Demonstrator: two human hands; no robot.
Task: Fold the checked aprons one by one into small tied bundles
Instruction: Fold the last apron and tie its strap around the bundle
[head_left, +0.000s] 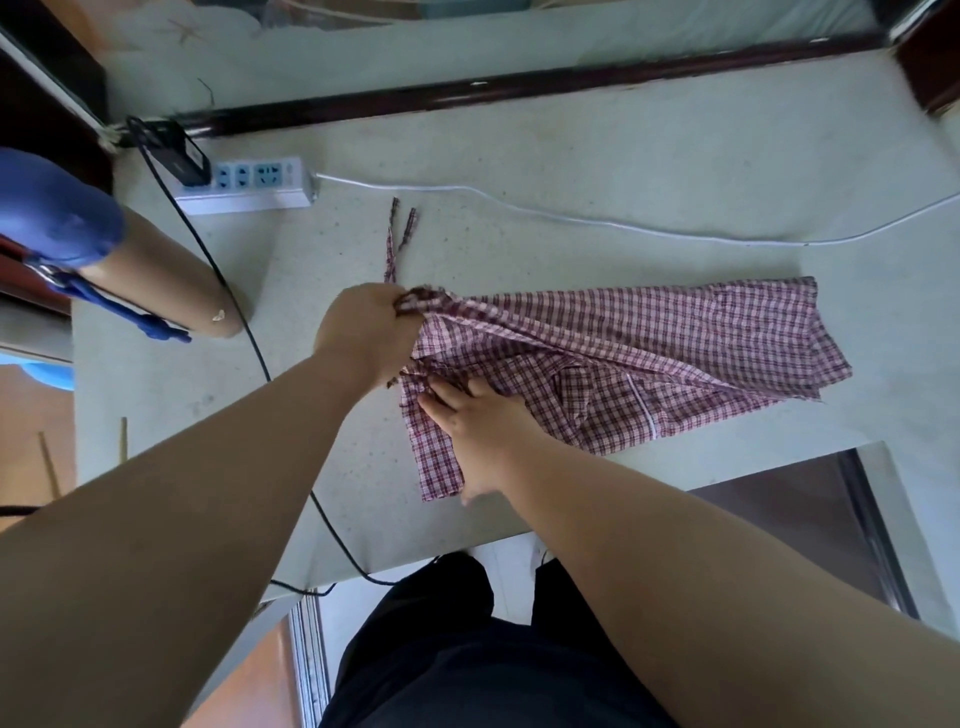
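Observation:
A red-and-white checked apron (675, 348) lies partly folded across the pale table (571, 156), stretching to the right. My left hand (366, 330) is closed on the bunched left end of the apron, lifting it slightly. From that end, two thin checked ties (397, 236) trail away toward the far side. My right hand (480, 431) lies flat with spread fingers on the apron's near-left flap, pressing it to the table.
A white power strip (249, 184) with a black plug stands at the far left, with a white cable (571, 218) running right and a black cable (234, 306) running toward me. A cardboard tube (171, 275) under a blue object lies at the left. The table's near edge is close to my legs.

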